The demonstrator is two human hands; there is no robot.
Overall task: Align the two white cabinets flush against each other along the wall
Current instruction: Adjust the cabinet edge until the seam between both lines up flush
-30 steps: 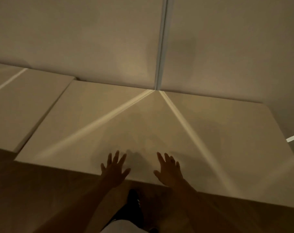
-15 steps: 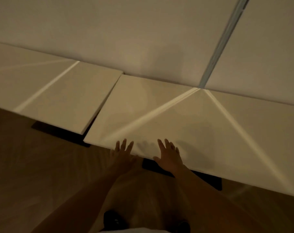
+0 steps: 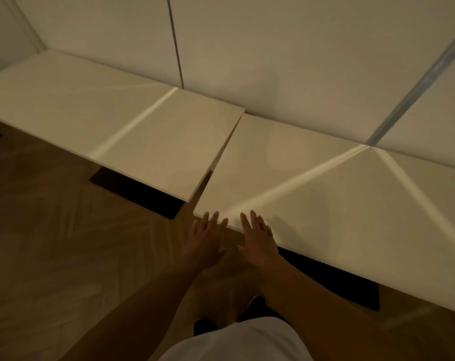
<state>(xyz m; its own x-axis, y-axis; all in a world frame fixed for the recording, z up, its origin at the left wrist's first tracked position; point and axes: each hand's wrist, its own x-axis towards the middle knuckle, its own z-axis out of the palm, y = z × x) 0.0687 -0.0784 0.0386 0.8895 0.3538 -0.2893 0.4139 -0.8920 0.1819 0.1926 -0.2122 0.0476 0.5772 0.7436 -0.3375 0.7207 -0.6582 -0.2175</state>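
White right cabinet (image 3: 325, 183) sits w/ narrow gap beside left cabinet (image 3: 143, 134); left hand (image 3: 204, 243) & right hand (image 3: 259, 239) flat, fingers spread, gripping nothing.

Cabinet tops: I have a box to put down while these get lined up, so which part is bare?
Both tops are bare. The left cabinet is free from the wall to its front edge. The right cabinet is free except its front left corner, where the left hand and right hand rest. Avoid the narrow gap between them.

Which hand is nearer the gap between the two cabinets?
Left. The left hand sits at the right cabinet's front corner just below the gap; the right hand lies farther right along that edge.
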